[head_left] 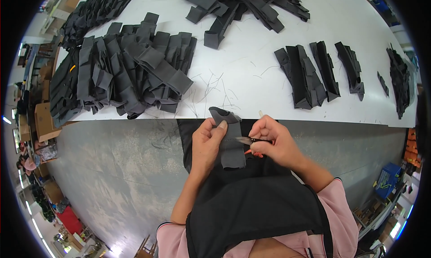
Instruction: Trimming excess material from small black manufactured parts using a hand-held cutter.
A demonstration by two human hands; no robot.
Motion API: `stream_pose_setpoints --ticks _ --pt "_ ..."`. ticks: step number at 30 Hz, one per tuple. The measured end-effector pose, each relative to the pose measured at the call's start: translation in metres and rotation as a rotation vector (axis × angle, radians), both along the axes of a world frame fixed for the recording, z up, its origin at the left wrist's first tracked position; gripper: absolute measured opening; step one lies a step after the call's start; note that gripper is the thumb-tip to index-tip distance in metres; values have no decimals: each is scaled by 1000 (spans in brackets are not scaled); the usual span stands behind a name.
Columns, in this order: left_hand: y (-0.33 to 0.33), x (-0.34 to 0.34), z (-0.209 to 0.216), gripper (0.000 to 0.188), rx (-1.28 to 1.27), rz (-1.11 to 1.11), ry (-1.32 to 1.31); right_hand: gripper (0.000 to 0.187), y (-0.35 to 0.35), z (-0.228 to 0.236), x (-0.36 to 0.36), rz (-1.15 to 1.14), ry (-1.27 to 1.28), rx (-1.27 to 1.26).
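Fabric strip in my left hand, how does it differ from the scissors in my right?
The fabric strip is dark gray cloth; the scissors have metal blades. The fabric strip runs roughly up and down the picture from your left hand; the scissors point leftward from your right hand. Both are held near the white table's front edge.

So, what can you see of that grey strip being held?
The dark grey strip looks like cloth, its top curled over, a faint line across its middle. Tilted slightly, it shows against the white table and black apron. The left grip pinches its left side; metal blades overlap its right edge, contact unclear.
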State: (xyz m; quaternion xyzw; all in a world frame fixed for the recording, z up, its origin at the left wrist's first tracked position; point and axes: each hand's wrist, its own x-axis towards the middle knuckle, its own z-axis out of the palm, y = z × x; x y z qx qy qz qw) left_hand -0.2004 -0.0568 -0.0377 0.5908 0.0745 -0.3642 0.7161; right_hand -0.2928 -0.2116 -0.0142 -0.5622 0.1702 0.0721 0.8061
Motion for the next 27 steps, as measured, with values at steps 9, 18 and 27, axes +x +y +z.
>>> stream_pose_setpoints --ticks 9,18,27 --pt "0 -4 -2 12 35 -44 -52 26 9 6 -3 111 -407 -1178" --pt "-4 -3 4 13 25 -38 -16 25 10 7 -5 68 -422 -1221" --pt "5 3 -5 26 -452 109 305 24 3 8 -13 -124 -378 -737"
